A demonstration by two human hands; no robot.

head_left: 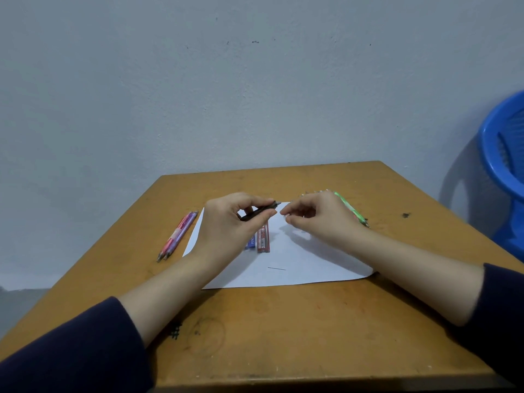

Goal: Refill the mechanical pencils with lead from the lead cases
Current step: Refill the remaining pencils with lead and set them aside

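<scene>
Loading: my left hand [226, 222] grips the dark pencil [259, 211].
Right hand [320, 219]: fingertips pinched; I cannot tell on what.
Next: probably threading the loose lead [277, 268] in, steadily.

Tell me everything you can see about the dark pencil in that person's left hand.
The dark pencil is a slim, blackish, plastic-looking barrel, partly hidden by the left hand, whose thumb and fingers pinch it. It is held above the white paper, slanted, its greyish end pointing toward the right hand; whether they touch is unclear.
</scene>
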